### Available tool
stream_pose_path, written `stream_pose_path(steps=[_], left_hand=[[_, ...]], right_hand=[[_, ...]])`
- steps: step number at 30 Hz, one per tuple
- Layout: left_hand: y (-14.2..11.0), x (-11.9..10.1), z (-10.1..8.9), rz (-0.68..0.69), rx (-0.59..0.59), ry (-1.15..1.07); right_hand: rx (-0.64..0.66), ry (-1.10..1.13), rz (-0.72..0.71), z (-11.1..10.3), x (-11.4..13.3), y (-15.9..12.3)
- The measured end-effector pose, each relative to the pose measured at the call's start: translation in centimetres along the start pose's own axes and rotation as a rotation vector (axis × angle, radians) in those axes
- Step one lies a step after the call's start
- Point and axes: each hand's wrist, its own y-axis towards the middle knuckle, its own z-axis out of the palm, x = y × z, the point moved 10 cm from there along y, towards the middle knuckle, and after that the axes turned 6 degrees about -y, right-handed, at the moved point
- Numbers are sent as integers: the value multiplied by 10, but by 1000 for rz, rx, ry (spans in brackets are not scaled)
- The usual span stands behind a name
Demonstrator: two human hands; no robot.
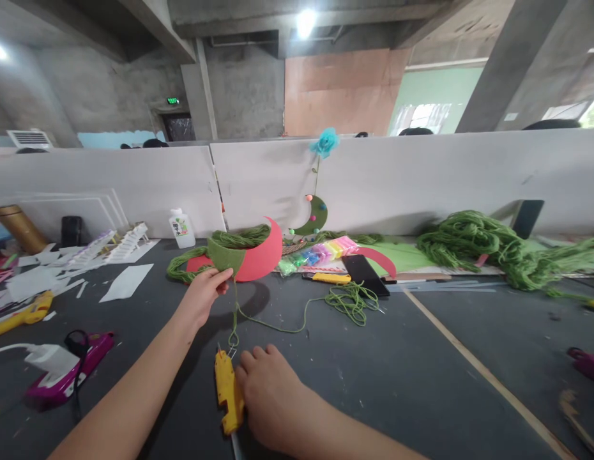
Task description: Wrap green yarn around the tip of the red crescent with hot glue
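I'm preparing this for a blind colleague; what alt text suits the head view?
A left hand holds up a red flat crescent, one end covered in green yarn, above a dark grey table. The right hand is beside a yellow plastic glue gun, perhaps touching it. Behind, a green crescent dotted with coloured balls stands before a white partition.

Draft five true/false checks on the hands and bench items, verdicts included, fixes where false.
1. The left hand holds the red-and-green crescent. True.
2. The white bottle stands upright near the partition. True.
3. The right hand grips the white bottle. False: it is down beside the yellow glue gun.
4. The blue flower lies flat on the table. False: it is up above the green pom-pom crescent.
5. The green yarn coil lies nearer the person than the yellow cutter. True.
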Motion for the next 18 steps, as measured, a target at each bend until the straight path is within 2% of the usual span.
stream_pose_path(steps=[4, 8, 11, 14, 18], left_hand=[[-5, 5, 6, -3, 34, -34], [-1, 11, 1, -11, 41, -81], [5, 14, -10, -28, 31, -105], [7, 18, -12, -61, 58, -124], [3, 27, 9, -140, 141, -154]], right_hand=[[55, -18, 29, 9, 10, 8], [57, 118, -7, -3, 0, 2], [41, 602, 23, -23, -26, -11], [35, 879, 123, -37, -63, -20], [-316, 965, 273, -65, -121, -26]])
